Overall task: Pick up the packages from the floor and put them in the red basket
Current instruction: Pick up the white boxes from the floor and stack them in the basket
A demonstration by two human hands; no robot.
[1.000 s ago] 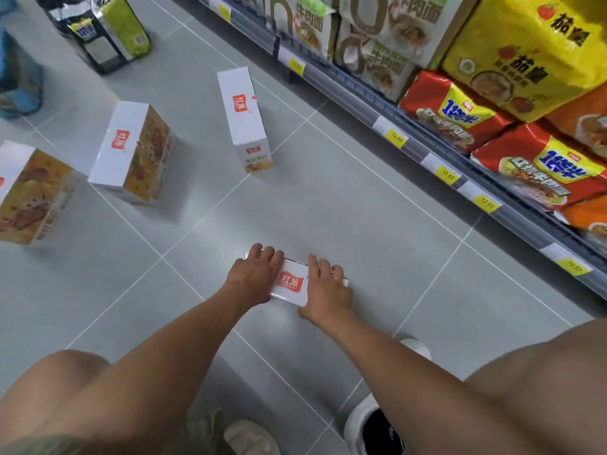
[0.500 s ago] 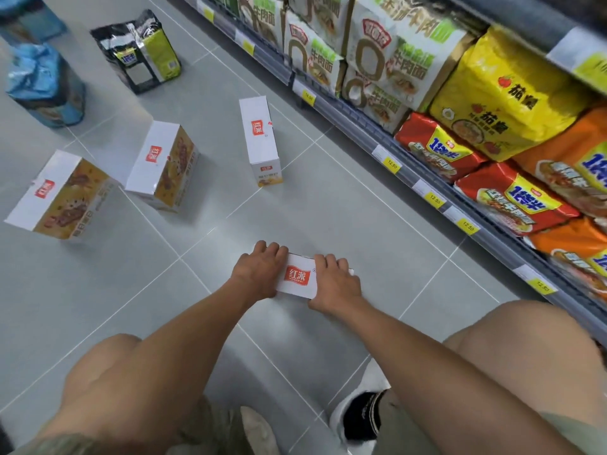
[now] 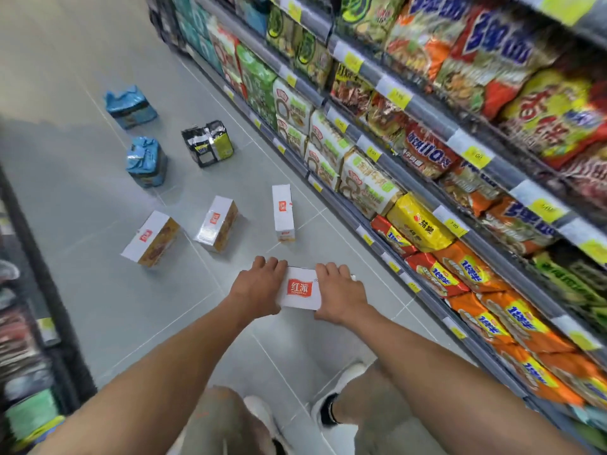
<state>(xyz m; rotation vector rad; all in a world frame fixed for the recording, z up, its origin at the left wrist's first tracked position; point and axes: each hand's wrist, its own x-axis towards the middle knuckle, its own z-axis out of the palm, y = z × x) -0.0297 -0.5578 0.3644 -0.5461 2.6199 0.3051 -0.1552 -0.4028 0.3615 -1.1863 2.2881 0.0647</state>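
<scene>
Two-handed grip on white box (image 3: 300,289): left hand (image 3: 259,287) at left end, right hand (image 3: 340,297) at right end, fingers (image 3: 269,262) curled over far edge. Box near-centre, over floor (image 3: 98,290); can't tell if lifted clear. 3 similar boxes (image 3: 216,223) on floor farther left; noodle shelf (image 3: 433,121) along right.

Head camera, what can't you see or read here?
The basket: nowhere in the head view.
The box: its ends are covered by the left hand and right hand; its underside is hidden.
The price tags: blurred, too small to read.
The left shelf: blurred and cut off by the left edge.
</scene>
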